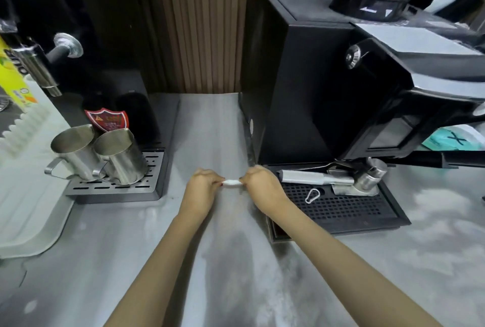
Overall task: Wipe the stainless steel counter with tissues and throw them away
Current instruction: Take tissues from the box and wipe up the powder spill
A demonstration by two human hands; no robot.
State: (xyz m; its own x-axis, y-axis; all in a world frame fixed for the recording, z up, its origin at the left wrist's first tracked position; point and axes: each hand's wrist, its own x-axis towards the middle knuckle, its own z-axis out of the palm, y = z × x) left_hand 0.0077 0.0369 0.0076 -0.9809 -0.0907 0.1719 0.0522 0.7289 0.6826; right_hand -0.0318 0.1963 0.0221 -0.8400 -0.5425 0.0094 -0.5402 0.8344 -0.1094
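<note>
Small white rolled tissue (231, 182) pinched over the grey stainless steel counter (210, 261).
It looks light, soft and likely easy to tear, so hold it by the ends. The left hand (202, 187) and right hand (262, 185) each have a tight fingertip grip on one end, mid-counter, beside the black perforated drip tray (341, 208).

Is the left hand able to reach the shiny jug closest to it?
Probably yes: only bare counter lies between the left hand and the nearer steel milk jug. But its fingers pinch the tissue, so it must let go first.
</note>
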